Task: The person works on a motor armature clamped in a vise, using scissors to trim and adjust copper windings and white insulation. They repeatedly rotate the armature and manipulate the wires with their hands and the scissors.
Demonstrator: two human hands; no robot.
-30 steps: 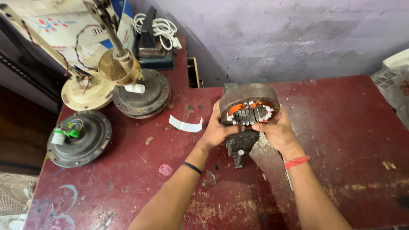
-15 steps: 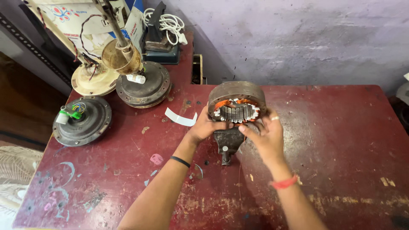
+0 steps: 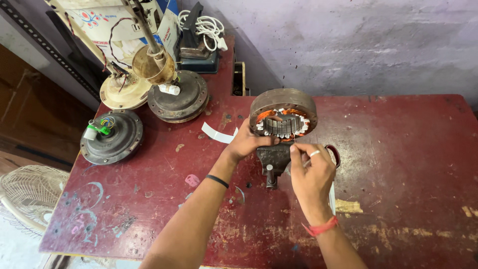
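Observation:
A round motor stator (image 3: 283,117) with copper windings and white slot insulation stands on edge in a small dark vise (image 3: 272,160) on the red table (image 3: 398,164). My left hand (image 3: 247,143) grips the stator's lower left rim. My right hand (image 3: 311,174) is just below the stator, its thumb and forefinger pinched on a thin wire (image 3: 294,144) that leads up to the windings. A ring sits on one finger and a red thread on the wrist.
Three fan motor housings (image 3: 111,137) (image 3: 180,99) (image 3: 124,90) stand at the table's back left, with a down rod and canopy (image 3: 153,64) above them. A white paper strip (image 3: 217,133) lies left of the stator. A charger with white cable (image 3: 199,37) sits behind. A fan grille (image 3: 27,192) is at lower left.
My right hand has come off the stator's right side and now pinches a wire below it. The left hand still holds the rim. The camera view has shifted slightly.

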